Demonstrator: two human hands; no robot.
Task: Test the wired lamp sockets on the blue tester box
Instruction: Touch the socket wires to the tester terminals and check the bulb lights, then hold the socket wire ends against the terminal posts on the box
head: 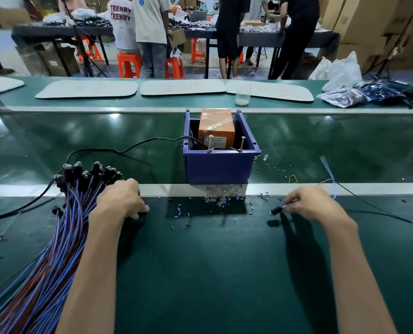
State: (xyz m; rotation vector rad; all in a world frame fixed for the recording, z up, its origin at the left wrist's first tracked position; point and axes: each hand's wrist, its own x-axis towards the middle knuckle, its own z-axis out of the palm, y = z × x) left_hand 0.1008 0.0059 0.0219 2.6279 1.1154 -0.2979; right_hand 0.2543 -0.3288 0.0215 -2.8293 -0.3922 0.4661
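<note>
Forearms stretched forward, left hand curled empty on belt beside wire bundle, right hand pinching black socket

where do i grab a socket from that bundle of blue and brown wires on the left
Pinch one black socket head at the far end of the blue-and-brown wire bundle, from above: the heads stand raised and fanned apart there, while the wires lie packed together.
</note>
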